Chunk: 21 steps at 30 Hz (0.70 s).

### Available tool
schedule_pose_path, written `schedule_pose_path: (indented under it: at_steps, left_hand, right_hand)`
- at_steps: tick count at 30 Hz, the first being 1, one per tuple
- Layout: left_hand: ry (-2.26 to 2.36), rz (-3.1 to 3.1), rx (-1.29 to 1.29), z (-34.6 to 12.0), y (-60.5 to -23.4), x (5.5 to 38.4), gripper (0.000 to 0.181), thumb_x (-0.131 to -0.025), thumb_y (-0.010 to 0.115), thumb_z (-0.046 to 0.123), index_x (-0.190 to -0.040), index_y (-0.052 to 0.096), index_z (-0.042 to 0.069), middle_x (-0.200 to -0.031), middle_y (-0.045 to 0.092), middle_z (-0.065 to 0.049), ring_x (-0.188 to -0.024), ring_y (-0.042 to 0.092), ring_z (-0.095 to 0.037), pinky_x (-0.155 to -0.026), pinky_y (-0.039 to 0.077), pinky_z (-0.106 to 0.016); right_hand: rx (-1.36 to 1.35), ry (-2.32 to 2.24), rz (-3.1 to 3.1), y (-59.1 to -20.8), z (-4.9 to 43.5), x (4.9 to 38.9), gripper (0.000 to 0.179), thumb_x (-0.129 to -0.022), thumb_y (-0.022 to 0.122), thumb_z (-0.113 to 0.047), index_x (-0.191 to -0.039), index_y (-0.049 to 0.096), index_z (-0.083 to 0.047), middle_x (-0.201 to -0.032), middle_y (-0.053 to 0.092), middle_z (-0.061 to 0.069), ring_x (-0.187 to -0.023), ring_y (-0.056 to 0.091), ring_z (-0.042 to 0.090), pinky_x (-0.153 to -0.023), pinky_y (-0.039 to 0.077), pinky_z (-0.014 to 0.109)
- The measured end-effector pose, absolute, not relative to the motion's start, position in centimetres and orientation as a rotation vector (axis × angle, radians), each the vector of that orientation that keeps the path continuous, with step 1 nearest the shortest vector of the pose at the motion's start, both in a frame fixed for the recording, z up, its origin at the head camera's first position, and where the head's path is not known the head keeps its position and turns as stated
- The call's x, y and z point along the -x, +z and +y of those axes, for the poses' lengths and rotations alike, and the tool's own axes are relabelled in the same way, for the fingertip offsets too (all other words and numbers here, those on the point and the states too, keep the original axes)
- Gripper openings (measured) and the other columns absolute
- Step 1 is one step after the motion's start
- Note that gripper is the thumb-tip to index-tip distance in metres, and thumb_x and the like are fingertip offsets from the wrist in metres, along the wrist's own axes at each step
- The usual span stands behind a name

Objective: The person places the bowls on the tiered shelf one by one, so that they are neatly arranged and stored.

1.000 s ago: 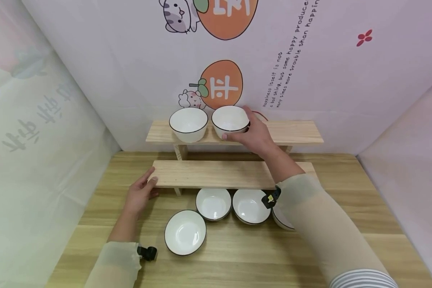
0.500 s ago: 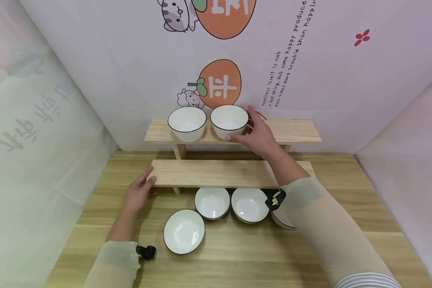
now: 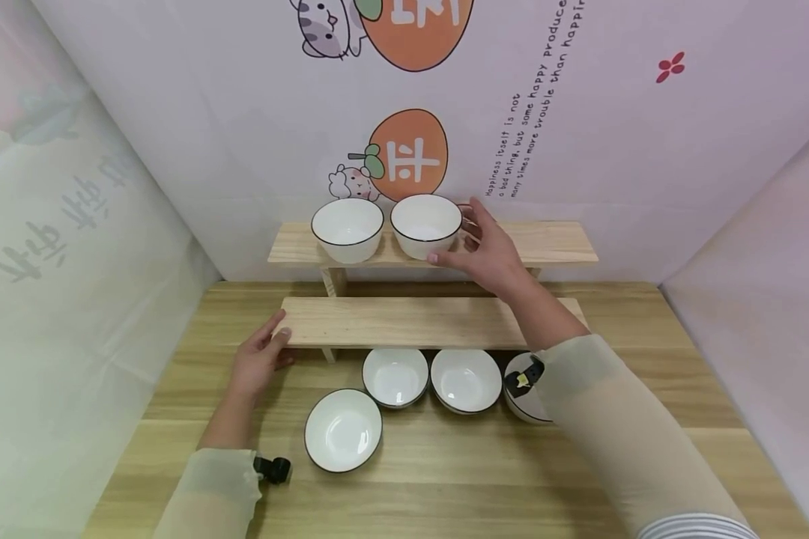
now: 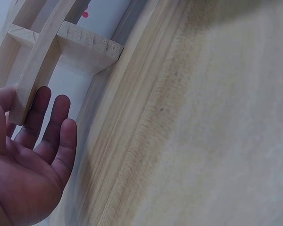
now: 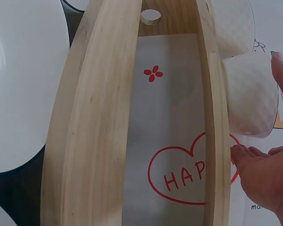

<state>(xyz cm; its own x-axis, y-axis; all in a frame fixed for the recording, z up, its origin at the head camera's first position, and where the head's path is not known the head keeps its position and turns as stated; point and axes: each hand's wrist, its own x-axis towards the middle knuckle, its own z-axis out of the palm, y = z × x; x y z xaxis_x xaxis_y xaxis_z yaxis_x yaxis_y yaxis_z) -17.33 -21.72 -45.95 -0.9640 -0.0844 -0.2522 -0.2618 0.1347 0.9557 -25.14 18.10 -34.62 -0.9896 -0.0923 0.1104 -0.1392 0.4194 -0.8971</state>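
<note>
- The left hand [image 3: 258,364] lies at the left end of the lower shelf board [image 3: 404,323], fingers straight and a little spread; the thumb lies on top of the pale, unfinished wood at its corner, and in the left wrist view the fingers reach under the board's end.
- A black device [image 3: 274,469] sits at the cuff of the left sleeve, near the surface's front-left part.
- The surface [image 3: 445,479] is light wood-grain planking, closed in by pale printed sheets with cartoon persimmons and a cat on the back wall.
- Four round white bowls with thin dark rims stand on the surface in front of the lower board: the front bowl [image 3: 343,430] nearest the front edge, then the second bowl [image 3: 395,376], the third bowl [image 3: 467,380], and a fourth bowl [image 3: 524,404] partly hidden by the right sleeve.
- On the upper shelf board [image 3: 553,243], near its left end, stand the left deep bowl [image 3: 347,229] and the right deep bowl [image 3: 425,225], close together.
- The right hand [image 3: 488,251] is beside the right deep bowl, fingers loosely apart, thumb at the bowl's base; whether it truly touches the bowl I cannot tell.
</note>
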Motion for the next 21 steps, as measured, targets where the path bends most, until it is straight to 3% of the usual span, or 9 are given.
schedule_pose_path:
  at_steps: [7,13,21]
  left_hand:
    - [1.942,2.264,0.327,-21.7,-46.2,17.5,0.057,-0.107,0.062,0.029,-0.159,0.042,0.024,-0.167,0.033,-0.005,-0.114,0.062,-0.013,-0.103,0.055,-0.047]
    - [1.953,2.277,0.346,-22.5,-47.9,18.2,0.058,-0.104,0.065,0.037,-0.158,0.045,0.029,-0.166,0.035,-0.001,-0.105,0.064,-0.007,-0.098,0.058,-0.042]
    - [1.965,2.312,0.324,-23.0,-49.8,19.0,0.062,-0.100,0.068,0.049,-0.156,0.046,0.036,-0.167,0.032,0.005,-0.114,0.062,-0.011,-0.092,0.061,-0.034]
  right_hand:
    - [-0.192,1.747,-2.568,-35.0,19.0,24.3,0.129,-0.076,0.096,-0.031,-0.168,0.006,-0.018,-0.167,0.031,0.004,-0.152,0.033,0.018,-0.119,0.037,0.028]
    - [-0.198,1.762,-2.564,-35.0,19.4,23.7,0.130,-0.076,0.096,-0.035,-0.168,0.006,-0.020,-0.169,0.029,0.004,-0.151,0.034,0.020,-0.119,0.037,0.028]
    - [-0.198,1.822,-2.515,-35.3,20.3,22.5,0.130,-0.075,0.096,-0.033,-0.168,0.006,-0.021,-0.167,0.031,0.003,-0.150,0.037,0.018,-0.120,0.036,0.028]
